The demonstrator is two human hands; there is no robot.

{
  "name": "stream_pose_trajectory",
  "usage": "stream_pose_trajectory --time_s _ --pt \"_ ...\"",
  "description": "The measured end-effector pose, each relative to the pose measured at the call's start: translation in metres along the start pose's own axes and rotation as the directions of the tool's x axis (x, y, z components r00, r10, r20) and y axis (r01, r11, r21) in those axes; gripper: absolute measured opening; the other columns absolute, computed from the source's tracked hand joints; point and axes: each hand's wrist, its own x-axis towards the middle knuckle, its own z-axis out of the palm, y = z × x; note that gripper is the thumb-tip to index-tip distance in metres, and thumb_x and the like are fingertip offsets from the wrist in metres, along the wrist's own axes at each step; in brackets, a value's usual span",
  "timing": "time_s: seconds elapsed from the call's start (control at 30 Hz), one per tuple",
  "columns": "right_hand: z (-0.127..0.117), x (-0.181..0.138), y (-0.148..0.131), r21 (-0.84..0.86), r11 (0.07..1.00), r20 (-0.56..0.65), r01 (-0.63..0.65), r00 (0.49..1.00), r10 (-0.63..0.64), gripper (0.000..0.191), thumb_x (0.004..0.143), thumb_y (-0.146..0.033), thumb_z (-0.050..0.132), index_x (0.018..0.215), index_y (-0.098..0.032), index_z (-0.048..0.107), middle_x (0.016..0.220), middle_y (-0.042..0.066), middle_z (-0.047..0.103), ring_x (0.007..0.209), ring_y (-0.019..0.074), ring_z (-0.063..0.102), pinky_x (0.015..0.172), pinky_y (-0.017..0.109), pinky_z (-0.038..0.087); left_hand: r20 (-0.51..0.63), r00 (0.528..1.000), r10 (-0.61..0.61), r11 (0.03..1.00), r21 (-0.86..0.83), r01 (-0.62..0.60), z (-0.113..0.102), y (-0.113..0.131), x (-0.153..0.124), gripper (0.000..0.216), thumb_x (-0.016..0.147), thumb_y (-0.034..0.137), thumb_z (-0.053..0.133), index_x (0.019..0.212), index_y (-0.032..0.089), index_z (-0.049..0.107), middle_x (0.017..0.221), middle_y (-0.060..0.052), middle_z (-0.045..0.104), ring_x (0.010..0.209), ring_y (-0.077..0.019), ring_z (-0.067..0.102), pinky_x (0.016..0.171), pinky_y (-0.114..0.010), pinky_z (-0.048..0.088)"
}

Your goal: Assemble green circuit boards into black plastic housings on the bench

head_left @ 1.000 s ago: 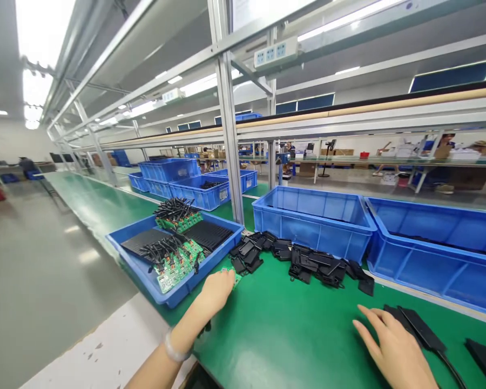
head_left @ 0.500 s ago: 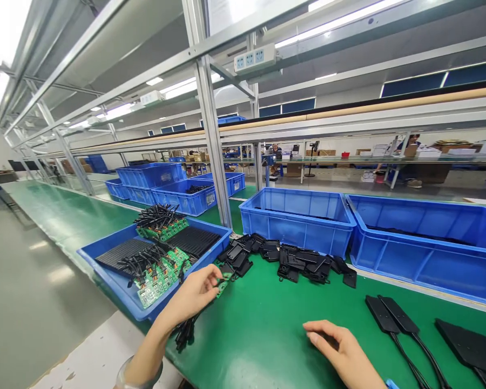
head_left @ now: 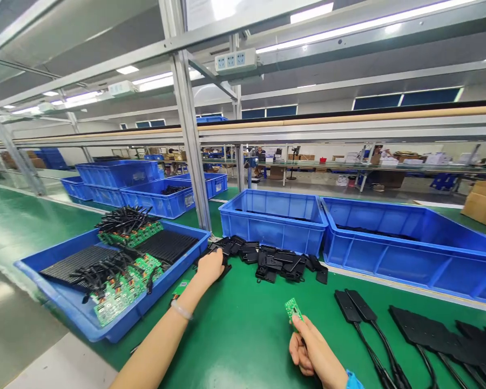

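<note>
My right hand is closed on a small green circuit board, pinched under the thumb above the green tabletop. My left hand reaches to the near left end of a row of black plastic housing parts; its fingertips are hidden among them, so I cannot see whether it grips one. Beside my left forearm another green board lies on the table, partly covered by the arm. At the left, a shallow blue tray holds green boards with black cables and stacks of black slatted pieces.
Two deep blue bins stand behind the black parts. Flat black cases with cables lie at the right. A metal post rises behind the tray. More blue bins are stacked at the back left.
My left hand has gone from holding a green board near the tray to the black parts. My right hand, empty before, now holds a green board. The view has turned right.
</note>
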Motion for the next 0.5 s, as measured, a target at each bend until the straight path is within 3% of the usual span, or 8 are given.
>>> stream_pose_trajectory --time_s 0.1,0.2,0.33,0.4,0.43,0.5 --pt "-0.004 -0.002 -0.008 -0.053 0.997 -0.053 0.062 0.996 -0.065 0.049 0.072 -0.064 0.054 0.089 -0.021 0.042 0.047 -0.008 0.049 0.034 0.0028 0.019 0.035 0.016 0.012 -0.032 0.999 0.007 0.999 0.037 -0.006 -0.005 0.005 -0.001 0.03 0.078 0.007 0.043 0.106 0.003 0.053 0.097 -0.026 0.062 0.094 -0.0352 0.062 0.078 -0.046 0.047" --pt "-0.009 -0.002 -0.013 0.032 0.992 -0.09 0.121 0.989 -0.118 0.044 0.066 -0.055 0.064 0.087 -0.021 0.044 0.057 -0.009 0.043 0.039 0.0026 0.022 0.037 0.016 0.012 -0.052 0.997 0.056 0.998 0.013 -0.055 -0.011 0.02 -0.008 0.029 0.077 0.007 0.04 0.101 0.004 0.056 0.095 -0.025 0.062 0.091 -0.036 0.062 0.076 -0.048 0.047" --pt "-0.014 0.0 -0.014 0.069 0.975 -0.106 0.211 0.973 -0.203 0.043 0.068 -0.045 0.065 0.099 -0.02 0.048 0.056 -0.01 0.03 0.046 0.0062 0.027 0.041 0.017 0.021 -0.094 0.977 0.191 0.969 -0.138 -0.203 -0.002 0.051 -0.024 0.038 0.078 0.01 0.041 0.113 0.013 0.054 0.096 -0.012 0.063 0.088 -0.0241 0.062 0.078 -0.035 0.046" --pt "-0.014 0.0 -0.013 0.006 0.962 -0.068 0.271 0.96 -0.27 0.043 0.071 -0.045 0.063 0.102 -0.018 0.049 0.058 -0.009 0.034 0.048 0.0069 0.029 0.042 0.019 0.026 -0.068 0.959 0.277 0.873 -0.399 -0.281 0.014 0.067 -0.034 0.041 0.074 0.009 0.044 0.113 0.017 0.055 0.089 -0.004 0.061 0.074 -0.0154 0.061 0.071 -0.026 0.046" --pt "-0.013 0.0 -0.013 -0.024 0.955 -0.047 0.296 0.954 -0.297 0.043 0.073 -0.046 0.062 0.103 -0.018 0.05 0.061 -0.007 0.037 0.049 0.0073 0.031 0.042 0.019 0.027 -0.037 0.949 0.314 0.781 -0.558 -0.281 0.024 0.075 -0.039 0.044 0.071 0.007 0.046 0.112 0.017 0.055 0.087 -0.002 0.06 0.066 -0.0121 0.059 0.065 -0.023 0.045" --pt "-0.01 -0.001 -0.013 -0.069 0.939 -0.022 0.336 0.941 -0.339 0.043 0.074 -0.045 0.063 0.106 -0.02 0.049 0.07 -0.004 0.045 0.053 0.0088 0.038 0.042 0.02 0.03 0.048 0.927 0.373 0.547 -0.818 -0.178 0.044 0.088 -0.048 0.05 0.064 0.006 0.049 0.113 0.014 0.053 0.086 -0.002 0.058 0.057 -0.0087 0.053 0.056 -0.021 0.041"
